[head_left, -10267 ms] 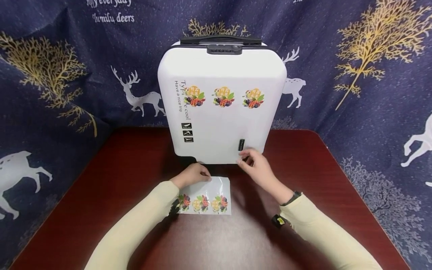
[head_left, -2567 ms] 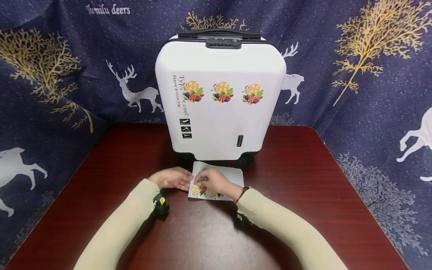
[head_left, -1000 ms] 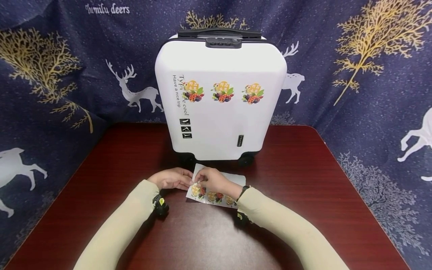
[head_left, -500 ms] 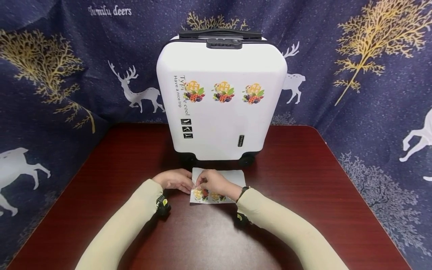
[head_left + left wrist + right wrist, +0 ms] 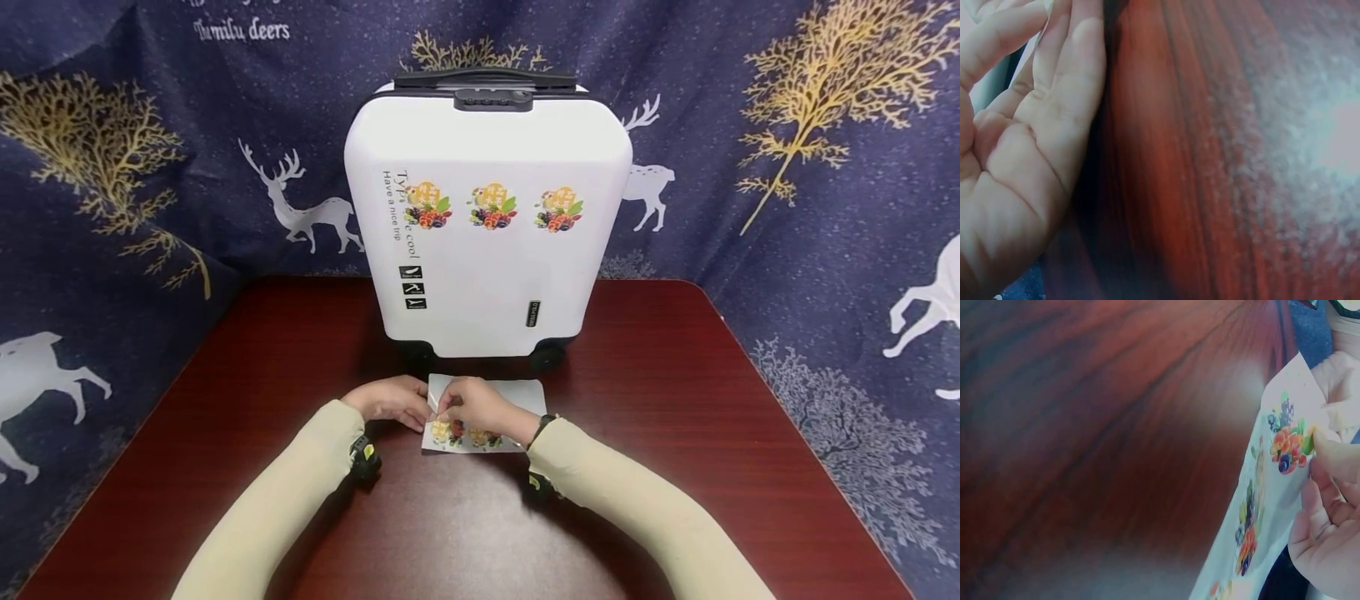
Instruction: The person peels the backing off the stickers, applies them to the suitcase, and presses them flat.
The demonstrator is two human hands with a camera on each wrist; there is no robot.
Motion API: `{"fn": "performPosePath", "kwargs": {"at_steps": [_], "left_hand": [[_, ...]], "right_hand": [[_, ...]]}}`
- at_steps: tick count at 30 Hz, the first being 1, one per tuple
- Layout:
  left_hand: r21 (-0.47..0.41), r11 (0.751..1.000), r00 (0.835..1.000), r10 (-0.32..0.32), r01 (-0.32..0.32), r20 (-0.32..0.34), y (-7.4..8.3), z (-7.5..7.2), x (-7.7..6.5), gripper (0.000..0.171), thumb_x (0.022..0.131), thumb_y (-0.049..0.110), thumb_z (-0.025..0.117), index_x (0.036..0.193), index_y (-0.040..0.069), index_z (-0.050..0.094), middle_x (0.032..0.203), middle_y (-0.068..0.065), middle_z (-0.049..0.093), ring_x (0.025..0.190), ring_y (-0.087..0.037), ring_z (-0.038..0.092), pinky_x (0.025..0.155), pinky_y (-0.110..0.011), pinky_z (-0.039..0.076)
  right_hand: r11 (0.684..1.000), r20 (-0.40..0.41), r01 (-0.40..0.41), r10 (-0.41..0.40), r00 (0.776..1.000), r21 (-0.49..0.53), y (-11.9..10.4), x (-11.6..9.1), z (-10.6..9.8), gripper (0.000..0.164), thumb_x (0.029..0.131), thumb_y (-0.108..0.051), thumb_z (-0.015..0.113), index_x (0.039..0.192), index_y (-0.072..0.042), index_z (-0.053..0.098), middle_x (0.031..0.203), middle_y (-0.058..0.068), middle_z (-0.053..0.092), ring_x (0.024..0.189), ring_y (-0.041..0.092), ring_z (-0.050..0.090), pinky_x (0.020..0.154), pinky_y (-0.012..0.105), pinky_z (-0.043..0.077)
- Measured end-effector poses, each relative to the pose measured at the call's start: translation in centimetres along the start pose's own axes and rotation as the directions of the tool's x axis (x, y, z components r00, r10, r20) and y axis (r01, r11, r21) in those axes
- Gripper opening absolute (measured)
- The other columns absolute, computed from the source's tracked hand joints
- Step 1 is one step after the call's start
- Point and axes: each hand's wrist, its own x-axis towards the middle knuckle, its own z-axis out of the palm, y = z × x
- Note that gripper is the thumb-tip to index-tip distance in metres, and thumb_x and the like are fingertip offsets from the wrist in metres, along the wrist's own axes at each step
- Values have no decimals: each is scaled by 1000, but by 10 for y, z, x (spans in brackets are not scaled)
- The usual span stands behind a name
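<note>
Sticker sheet (image 5: 522, 392) lies just before suitcase (image 5: 480, 283), squarer to it than second ago, seemingly steadier to work; left hand (image 5: 390, 402) grips edge, right hand (image 5: 480, 407) pinches at fruit sticker (image 5: 1288, 449).

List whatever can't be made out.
Head view: sticker sheet, partly behind the right hand.
Head view: black nameplate, print too small.
Head view: vertical "Typ" slogan, middle under overlapping fruit sticker.
Left wrist view: left hand, cut off by top and left edges.

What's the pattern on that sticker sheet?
Colourful fruit clusters on a white sticker sheet; the right wrist view shows it best.
</note>
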Motion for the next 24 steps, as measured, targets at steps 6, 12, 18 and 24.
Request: {"fn": "performPosePath", "kwargs": {"at_steps": [6,12,18,24], "left_hand": [[10,1000,1000,7,-8,12,0,1,-1,31,87,3,64,115,-9,62,90,2,72,80,-8,68,77,-24,59],[23,1000,1000,7,-7,20,-3,2,2,29,88,3,67,115,-9,63,89,2,72,81,-8,68,78,-24,59],[34,999,1000,5,-5,9,-2,4,1,34,88,2,68,118,-11,63,89,3,73,82,-8,68,78,-23,59],[27,1000,1000,-1,2,-10,-2,6,0,34,87,-1,67,119,-11,62,89,2,72,81,-8,67,76,-23,59]], "right_hand": [[1000,36,12,-11,999,-19,0,2,-5,7,91,-12,75,87,-6,74,87,6,76,73,2,52,72,17,45],[1000,104,10,-11,995,13,3,0,-5,11,91,-6,75,100,-2,72,92,10,74,82,4,60,74,15,48],[1000,113,9,-6,994,-24,3,-1,-4,8,89,-4,76,96,-1,76,94,11,76,82,6,62,73,15,49],[998,72,6,-2,997,-64,5,-2,-4,5,87,-8,78,88,-4,76,91,9,77,82,8,64,75,16,50]]}}
